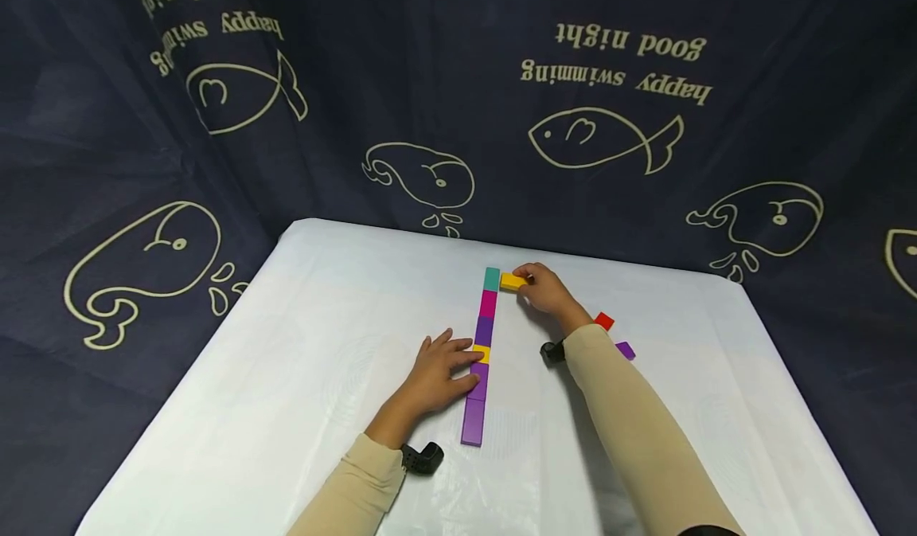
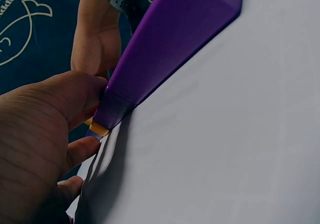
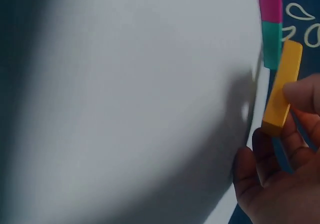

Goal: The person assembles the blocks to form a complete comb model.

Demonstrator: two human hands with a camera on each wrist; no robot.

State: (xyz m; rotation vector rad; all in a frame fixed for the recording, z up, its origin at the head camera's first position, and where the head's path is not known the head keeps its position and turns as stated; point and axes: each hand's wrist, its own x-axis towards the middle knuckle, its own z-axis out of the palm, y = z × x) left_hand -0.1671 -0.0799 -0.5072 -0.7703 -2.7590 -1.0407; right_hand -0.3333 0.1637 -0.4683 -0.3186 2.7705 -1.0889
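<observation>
A straight row of blocks lies on the white table: a teal block (image 1: 492, 279) at the far end, then a magenta block (image 1: 487, 304), a dark purple block (image 1: 483, 330), a small yellow block (image 1: 485, 354) and two purple blocks, the nearest purple block (image 1: 473, 422) included. With fingers spread, my left hand (image 1: 438, 374) touches the row near the small yellow block and the purple one beside it. My right hand (image 1: 546, 289) pinches a longer yellow block (image 3: 283, 89) between thumb and fingers, just right of the teal block.
Past my right wrist, a red block (image 1: 604, 321) and a loose purple block (image 1: 626, 350) lie on the table, partly behind the sleeve. A dark curtain (image 1: 458, 58) with fish drawings hangs behind the white table (image 1: 344, 281).
</observation>
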